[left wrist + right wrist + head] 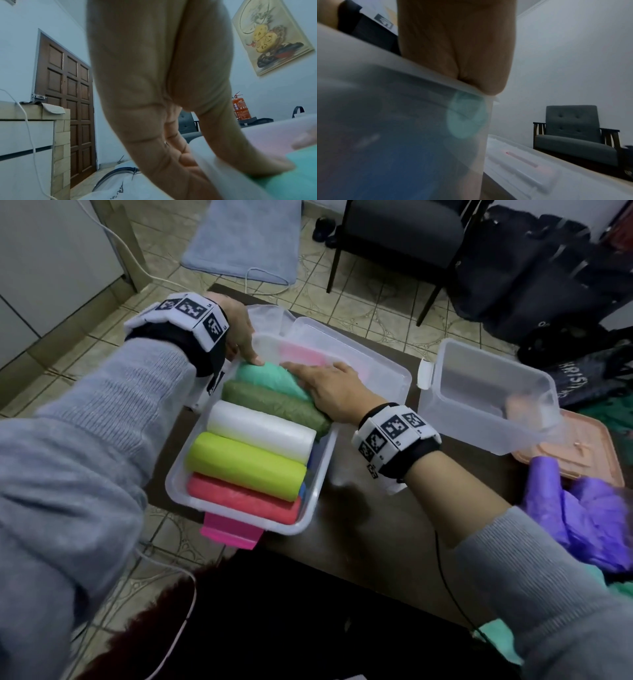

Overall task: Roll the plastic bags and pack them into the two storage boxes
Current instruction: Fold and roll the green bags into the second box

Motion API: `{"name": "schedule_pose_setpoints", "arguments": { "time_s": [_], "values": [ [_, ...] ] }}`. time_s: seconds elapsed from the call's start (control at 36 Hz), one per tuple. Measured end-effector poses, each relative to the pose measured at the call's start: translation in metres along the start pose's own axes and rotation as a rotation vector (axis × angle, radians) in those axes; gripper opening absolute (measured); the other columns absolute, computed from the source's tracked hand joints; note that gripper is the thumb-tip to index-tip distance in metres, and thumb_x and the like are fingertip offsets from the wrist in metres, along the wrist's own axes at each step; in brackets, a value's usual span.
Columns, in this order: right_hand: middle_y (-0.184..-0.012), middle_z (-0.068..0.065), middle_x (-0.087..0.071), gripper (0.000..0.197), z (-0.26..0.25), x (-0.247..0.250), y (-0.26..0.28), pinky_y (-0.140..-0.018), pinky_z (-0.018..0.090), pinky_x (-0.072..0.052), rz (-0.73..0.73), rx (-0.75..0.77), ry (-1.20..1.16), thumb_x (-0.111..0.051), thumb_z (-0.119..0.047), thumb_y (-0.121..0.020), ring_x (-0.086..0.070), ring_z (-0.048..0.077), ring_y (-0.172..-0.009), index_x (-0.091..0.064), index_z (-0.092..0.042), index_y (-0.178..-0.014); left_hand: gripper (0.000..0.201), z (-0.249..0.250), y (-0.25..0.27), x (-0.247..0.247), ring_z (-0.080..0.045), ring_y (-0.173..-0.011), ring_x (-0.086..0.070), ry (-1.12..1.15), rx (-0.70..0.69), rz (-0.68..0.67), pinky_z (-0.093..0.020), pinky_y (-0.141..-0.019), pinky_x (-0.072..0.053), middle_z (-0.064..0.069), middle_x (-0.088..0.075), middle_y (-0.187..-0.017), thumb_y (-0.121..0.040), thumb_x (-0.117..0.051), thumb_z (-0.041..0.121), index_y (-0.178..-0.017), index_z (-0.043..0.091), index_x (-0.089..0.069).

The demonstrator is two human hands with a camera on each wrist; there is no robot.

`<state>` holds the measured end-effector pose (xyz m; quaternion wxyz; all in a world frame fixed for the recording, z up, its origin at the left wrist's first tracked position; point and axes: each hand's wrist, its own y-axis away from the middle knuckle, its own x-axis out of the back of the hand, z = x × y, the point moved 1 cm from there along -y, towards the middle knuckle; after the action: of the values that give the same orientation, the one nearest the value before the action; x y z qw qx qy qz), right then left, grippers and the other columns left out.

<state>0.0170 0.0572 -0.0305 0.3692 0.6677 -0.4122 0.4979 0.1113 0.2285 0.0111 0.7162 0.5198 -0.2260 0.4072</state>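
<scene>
A clear storage box (320, 481) on the dark table holds red, yellow, white and olive rolls, with a teal roll (270, 380) at its far end. My right hand (329, 388) lies flat on the teal roll and presses it down with straight fingers. My left hand (239, 333) straddles the box's far left wall. In the left wrist view its thumb (257, 162) rests on the teal roll (291, 182) and the fingers run down outside the wall (223, 169). The second clear box (486, 419) stands empty to the right.
The clear lid (342, 344) lies behind the filled box. A peach lid (589, 460) sits under the empty box. Loose purple bags (575, 515) lie at the table's right edge. A pink latch (233, 532) hangs off the near edge. A chair (394, 237) stands beyond.
</scene>
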Motion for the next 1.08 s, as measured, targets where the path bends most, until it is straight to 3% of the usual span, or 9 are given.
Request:
{"name": "schedule_pose_setpoints", "arguments": {
  "time_s": [0.25, 0.39, 0.47, 0.56, 0.67, 0.75, 0.89, 1.0, 1.08],
  "values": [
    [-0.135, 0.005, -0.054, 0.035, 0.009, 0.01, 0.029, -0.104, 0.027, -0.034, 0.401, -0.098, -0.594, -0.043, -0.023, -0.1, -0.047, 0.017, -0.126, -0.051, -0.01, -0.132, 0.064, 0.031, 0.015, 0.007, -0.03, -0.103, -0.059, -0.326, -0.064, 0.15, -0.034, -0.077, -0.05, -0.015, -0.062, -0.115, -0.071, -0.081, 0.03, -0.123, 0.001, -0.057],
    [-0.123, 0.003, -0.059, 0.03, 0.051, 0.03, 0.074, -0.089, 0.015, -0.039, 0.758, -0.387, -0.737, -0.043, -0.021, -0.1, -0.052, 0.009, -0.109, -0.057, -0.009, -0.123, 0.054, 0.109, 0.041, -0.002, -0.028, -0.103, -0.055, -0.421, -0.257, 0.282, -0.037, -0.092, -0.043, -0.013, -0.06, -0.118, -0.082, -0.067, 0.047, -0.115, 0.005, -0.06],
    [-0.124, 0.007, -0.057, 0.028, 0.095, 0.04, 0.112, -0.093, 0.021, -0.042, 0.902, -0.605, -0.719, -0.044, -0.019, -0.098, -0.052, 0.014, -0.11, -0.057, -0.01, -0.121, 0.037, 0.162, 0.061, -0.023, -0.021, -0.089, -0.049, -0.378, -0.427, 0.241, -0.032, -0.08, -0.039, -0.006, -0.055, -0.099, -0.08, -0.067, 0.049, -0.097, 0.018, -0.058],
    [-0.127, 0.013, -0.052, 0.032, 0.138, 0.047, 0.157, -0.103, 0.03, -0.036, 1.018, -0.849, -0.622, -0.048, -0.016, -0.092, -0.049, 0.024, -0.118, -0.056, -0.01, -0.122, 0.039, 0.204, 0.074, -0.063, -0.023, -0.098, -0.055, -0.327, -0.529, 0.17, -0.034, -0.088, -0.044, -0.004, -0.06, -0.109, -0.083, -0.065, 0.047, -0.104, 0.014, -0.061],
    [-0.138, 0.014, -0.039, 0.042, 0.182, 0.048, 0.209, -0.103, 0.025, -0.023, 0.987, -1.177, -0.488, -0.049, -0.016, -0.088, -0.036, 0.027, -0.129, -0.049, -0.01, -0.129, 0.058, 0.225, 0.091, -0.145, -0.029, -0.117, -0.052, -0.279, -0.571, 0.123, -0.037, -0.096, -0.043, -0.012, -0.054, -0.131, -0.09, -0.056, 0.046, -0.132, 0.007, -0.049],
    [-0.141, 0.015, -0.035, 0.048, 0.196, 0.041, 0.227, -0.101, 0.027, -0.031, 0.905, -1.282, -0.563, -0.051, -0.022, -0.088, -0.04, 0.027, -0.126, -0.044, -0.008, -0.133, 0.063, 0.213, 0.104, -0.211, -0.033, -0.129, -0.039, -0.337, -0.544, 0.072, -0.044, -0.104, -0.036, -0.017, -0.04, -0.142, -0.092, -0.048, 0.052, -0.137, 0.008, -0.042],
    [-0.127, 0.017, -0.049, 0.064, 0.2, 0.029, 0.231, -0.067, 0.032, -0.058, 0.852, -1.323, -0.978, -0.059, -0.034, -0.086, -0.064, 0.025, -0.08, -0.035, -0.002, -0.137, 0.076, 0.164, 0.109, -0.282, -0.035, -0.145, 0.008, -0.403, -0.414, -0.095, -0.055, -0.114, -0.001, -0.013, 0.012, -0.158, -0.094, -0.04, 0.056, -0.151, 0.018, -0.009],
    [-0.081, 0.005, -0.049, 0.044, 0.2, 0.022, 0.227, -0.077, 0.034, -0.058, 0.892, -1.286, -1.2, -0.058, -0.028, -0.09, -0.059, 0.021, -0.061, -0.043, -0.003, -0.122, 0.083, 0.136, 0.108, -0.299, -0.033, -0.143, 0.018, -0.408, -0.381, -0.122, -0.061, -0.11, 0.004, -0.007, 0.023, -0.156, -0.09, -0.036, 0.065, -0.151, 0.027, 0.005],
    [-0.112, 0.013, -0.051, 0.03, 0.203, 0.015, 0.224, -0.085, 0.038, -0.056, 0.922, -1.241, -1.277, -0.059, -0.019, -0.089, -0.062, 0.023, -0.065, -0.048, -0.004, -0.113, 0.085, 0.122, 0.108, -0.305, -0.029, -0.142, 0.025, -0.395, -0.342, -0.154, -0.065, -0.108, 0.005, -0.002, 0.029, -0.154, -0.086, -0.033, 0.071, -0.149, 0.033, 0.011]
  ]
}}
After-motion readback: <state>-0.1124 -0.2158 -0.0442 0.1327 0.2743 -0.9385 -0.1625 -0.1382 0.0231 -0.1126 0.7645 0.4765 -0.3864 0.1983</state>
